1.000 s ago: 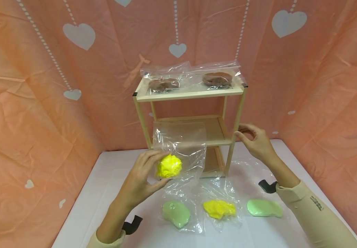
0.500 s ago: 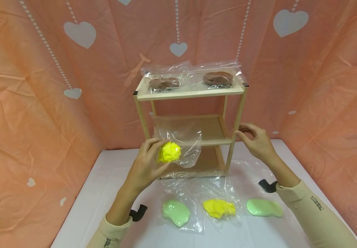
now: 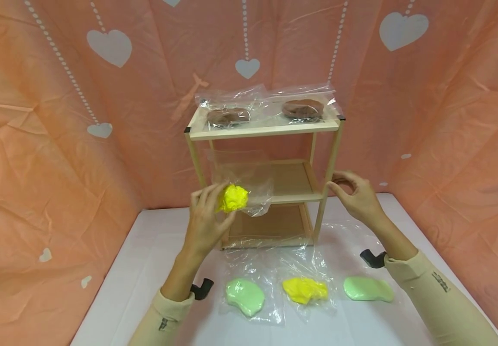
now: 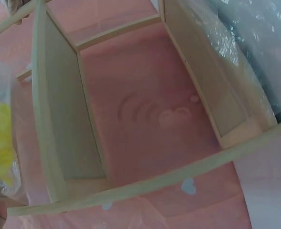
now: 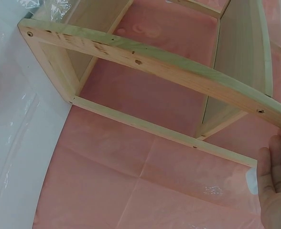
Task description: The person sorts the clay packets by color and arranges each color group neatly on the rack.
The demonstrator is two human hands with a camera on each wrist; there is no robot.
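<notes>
My left hand (image 3: 203, 218) grips a yellow clay-like lump (image 3: 234, 198) in a clear plastic bag (image 3: 261, 199). It is held in front of the left half of a small wooden shelf rack (image 3: 266, 130), near the middle shelf (image 3: 292, 179). In the left wrist view, the yellow lump (image 4: 1, 143) shows at the left edge beside the rack. On the rack's other side my right hand (image 3: 358, 199) holds the right front post (image 3: 330, 168) between thumb and fingers. Only part of the right hand (image 5: 276, 183) appears in the right wrist view, against that post.
Two bagged brown lumps, left (image 3: 228, 117) and right (image 3: 302, 109), lie on the top shelf. In front of the rack, a green lump (image 3: 245, 297), a yellow lump (image 3: 305, 290) and another green lump (image 3: 368, 289) lie on the white table (image 3: 145, 250). Pink cloth (image 3: 158, 96) hangs behind.
My left hand has risen and moved toward the rack with the bagged yellow lump, from low in front of it to the middle shelf's height. The right hand stays at the post.
</notes>
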